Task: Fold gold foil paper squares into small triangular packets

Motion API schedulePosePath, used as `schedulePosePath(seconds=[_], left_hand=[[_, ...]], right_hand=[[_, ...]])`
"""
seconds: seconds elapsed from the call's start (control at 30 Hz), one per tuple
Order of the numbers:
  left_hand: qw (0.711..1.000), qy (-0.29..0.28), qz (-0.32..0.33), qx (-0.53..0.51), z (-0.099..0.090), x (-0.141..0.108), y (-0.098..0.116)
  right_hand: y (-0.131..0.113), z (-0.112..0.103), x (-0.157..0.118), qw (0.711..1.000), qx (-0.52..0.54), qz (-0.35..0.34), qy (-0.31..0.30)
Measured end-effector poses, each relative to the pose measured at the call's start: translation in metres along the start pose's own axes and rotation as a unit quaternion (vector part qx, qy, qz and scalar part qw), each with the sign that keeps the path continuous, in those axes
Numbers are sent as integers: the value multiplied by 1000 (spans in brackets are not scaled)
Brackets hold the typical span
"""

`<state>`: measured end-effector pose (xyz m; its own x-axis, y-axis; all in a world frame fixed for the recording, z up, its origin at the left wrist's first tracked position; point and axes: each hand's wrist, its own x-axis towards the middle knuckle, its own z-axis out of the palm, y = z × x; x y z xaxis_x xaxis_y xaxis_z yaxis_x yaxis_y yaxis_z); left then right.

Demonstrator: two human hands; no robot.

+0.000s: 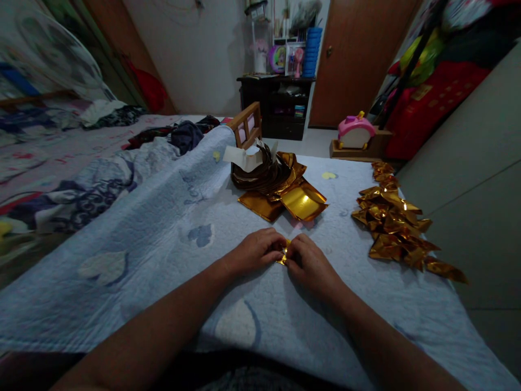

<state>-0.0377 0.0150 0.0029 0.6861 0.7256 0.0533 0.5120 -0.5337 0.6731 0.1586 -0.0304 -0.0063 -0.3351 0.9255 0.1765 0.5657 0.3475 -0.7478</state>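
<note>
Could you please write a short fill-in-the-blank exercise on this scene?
1. The left hand and the right hand pinch a small foil piece, coloured ____.
2. The folded foil shapes lie to the ____ of the stacked sheets.
3. The quilt beneath is mostly pale ____.
4. The door next to the dark cabinet is coloured ____.

Missing words: gold; right; blue; brown.

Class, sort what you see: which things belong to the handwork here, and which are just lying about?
Likely belong:
gold piece between left hand and right hand
gold sheets
folded gold pieces

Likely lying about:
pink toy
dark cloth
</note>
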Motion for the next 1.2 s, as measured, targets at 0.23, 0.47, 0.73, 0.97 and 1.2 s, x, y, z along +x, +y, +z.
schedulePosePath(seconds=[0.23,0.47,0.73,0.97,1.2], left_hand=[[1000,6,-8,2,2,1,-1],[1000,7,-9,4,3,1,-1],[1000,8,-4,-5,2,1,-1],[1000,12,-15,5,2,2,3],[1000,17,-17,3,4,2,1]], right_hand=[[3,-14,1,998,49,20,-34],[3,-12,0,998,46,5,-45],[-3,-11,-1,999,15,0,-49],[-1,-9,0,999,12,-9,-47],[3,-16,0,998,37,3,-48]])
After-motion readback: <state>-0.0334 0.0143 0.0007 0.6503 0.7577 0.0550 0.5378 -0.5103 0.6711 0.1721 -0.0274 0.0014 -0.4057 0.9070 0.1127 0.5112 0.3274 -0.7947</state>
